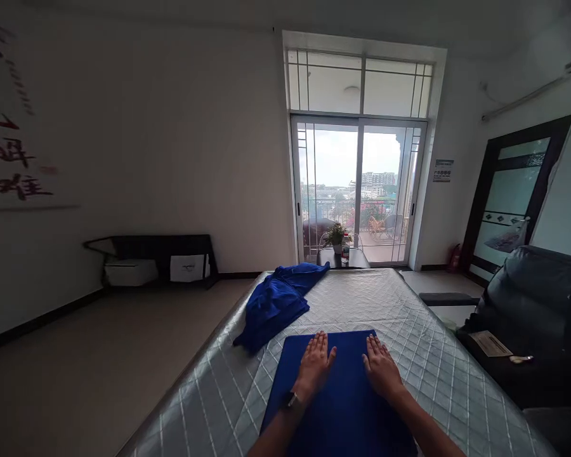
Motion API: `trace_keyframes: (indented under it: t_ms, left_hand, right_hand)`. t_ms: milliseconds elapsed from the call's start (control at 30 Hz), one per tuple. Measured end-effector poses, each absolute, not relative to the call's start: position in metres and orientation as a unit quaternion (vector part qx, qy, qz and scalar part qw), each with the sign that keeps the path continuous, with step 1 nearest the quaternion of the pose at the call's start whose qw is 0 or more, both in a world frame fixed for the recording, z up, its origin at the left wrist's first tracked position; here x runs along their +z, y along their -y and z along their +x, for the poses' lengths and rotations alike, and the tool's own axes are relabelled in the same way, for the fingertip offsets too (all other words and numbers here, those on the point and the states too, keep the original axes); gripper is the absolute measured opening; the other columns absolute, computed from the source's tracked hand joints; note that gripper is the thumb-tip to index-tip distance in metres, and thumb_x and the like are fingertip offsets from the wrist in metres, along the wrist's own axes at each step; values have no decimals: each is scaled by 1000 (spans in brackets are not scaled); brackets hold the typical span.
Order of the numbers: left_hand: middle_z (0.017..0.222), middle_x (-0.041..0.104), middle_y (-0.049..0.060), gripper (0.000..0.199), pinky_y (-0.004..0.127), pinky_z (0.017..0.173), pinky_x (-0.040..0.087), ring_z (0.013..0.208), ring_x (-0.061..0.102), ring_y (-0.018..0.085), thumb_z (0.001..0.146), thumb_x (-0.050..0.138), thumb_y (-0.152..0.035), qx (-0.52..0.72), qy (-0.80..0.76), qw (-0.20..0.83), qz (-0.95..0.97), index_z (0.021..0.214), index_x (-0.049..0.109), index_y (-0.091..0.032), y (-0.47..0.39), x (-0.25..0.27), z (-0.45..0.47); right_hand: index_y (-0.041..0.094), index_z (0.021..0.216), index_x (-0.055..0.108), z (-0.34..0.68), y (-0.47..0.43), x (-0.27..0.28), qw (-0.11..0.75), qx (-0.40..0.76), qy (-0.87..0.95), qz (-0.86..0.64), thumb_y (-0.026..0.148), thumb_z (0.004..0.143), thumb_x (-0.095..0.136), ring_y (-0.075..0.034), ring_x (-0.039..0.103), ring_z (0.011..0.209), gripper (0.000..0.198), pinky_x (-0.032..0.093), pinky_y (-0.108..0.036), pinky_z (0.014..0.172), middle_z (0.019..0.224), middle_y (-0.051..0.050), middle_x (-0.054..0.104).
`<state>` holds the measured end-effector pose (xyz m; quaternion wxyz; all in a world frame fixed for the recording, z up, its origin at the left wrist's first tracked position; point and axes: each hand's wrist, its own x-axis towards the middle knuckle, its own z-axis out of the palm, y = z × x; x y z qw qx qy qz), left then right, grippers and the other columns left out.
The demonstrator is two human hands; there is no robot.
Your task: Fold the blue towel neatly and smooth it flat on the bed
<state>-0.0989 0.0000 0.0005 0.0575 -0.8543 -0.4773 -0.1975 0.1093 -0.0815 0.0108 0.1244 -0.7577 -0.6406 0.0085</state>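
Blue folded cloth [347,393] lies flat on the table [409,311] at six o'clock, a smooth rectangle with straight edges. Both hands rest palm-down on its far half. The left hand [315,366] is flat with fingers spread slightly apart, gripping nothing; a dark watch [291,400] sits on its wrist. The right hand [381,367] lies just beside it at three o'clock, also flat with fingers splayed, gripping nothing. The two hands do not touch; a strip of cloth shows between them.

From the left hand at eleven o'clock, a blue heap [278,301] lies crumpled, soft and creased, near the cloth's far left corner. The table's silvery cover is quilted in a diamond grid. At three o'clock stands a black leather chair [528,304], glossy and padded.
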Motion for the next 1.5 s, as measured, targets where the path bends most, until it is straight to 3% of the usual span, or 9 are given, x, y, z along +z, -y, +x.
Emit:
trace_keyframes:
  t_ms: [267,467,667,800,933,1000,1200,1367,1500]
  left_hand:
    - [159,39,15,56,52,119,33,150,31,29,106,25,-41,-146,385,-10,-911,155,38,-18,33,-5,14]
    - [161,35,16,68,47,122,31,150,30,29,104,20,-51,-120,479,29,-869,154,39,-9,2,-18,-68]
    - [155,46,8,53,52,118,35,147,37,29,100,30,-30,-102,502,80,-855,147,52,-23,-31,-39,-190]
    - [157,41,16,65,47,118,36,147,37,30,99,29,-46,-111,556,61,-821,149,47,-9,-31,-40,-210]
    - [149,55,12,64,51,115,39,142,45,32,97,34,-53,-122,559,63,-817,149,50,-21,-33,-29,-205]
    - [144,59,13,65,53,113,41,140,48,34,96,33,-56,-108,593,67,-795,148,52,-22,-36,-18,-196]
    - [153,46,22,71,45,120,31,145,39,32,102,25,-52,-95,548,58,-829,145,52,-3,-23,19,-89]
    - [158,41,15,54,48,120,32,149,33,28,106,24,-37,-121,398,13,-909,155,39,-18,0,8,14]
    - [159,40,12,53,52,120,33,149,34,29,105,26,-34,-116,379,13,-918,156,37,-24,-5,-12,13]
  right_hand:
    - [7,158,26,115,85,-7,116,20,658,-744,18,92,29,-20,16,154,67,14,-36,125,166,-9,19]
    - [5,157,26,112,82,-5,157,46,636,-754,37,100,22,-23,16,154,66,16,-41,125,165,-11,19]
    - [4,157,27,109,83,-5,151,44,634,-757,35,99,21,-23,14,154,66,13,-40,126,166,-10,15]
    - [3,156,28,112,73,7,134,42,635,-760,36,99,23,-23,14,154,67,12,-42,125,165,-12,19]
    - [2,157,27,118,54,18,132,46,633,-761,35,99,21,-22,14,154,66,12,-39,125,165,-13,21]
    - [3,157,26,120,47,16,131,49,631,-763,35,99,22,-22,15,154,67,13,-39,125,165,-13,20]
    - [3,157,28,122,38,-6,165,34,628,-759,34,98,24,-22,18,153,66,16,-40,125,164,-14,23]
    - [11,157,31,131,38,-13,159,36,658,-735,25,95,29,-21,20,153,64,17,-37,125,164,-9,26]
    - [10,157,32,131,37,-12,160,37,651,-741,25,95,29,-20,19,153,64,17,-35,125,164,-9,26]
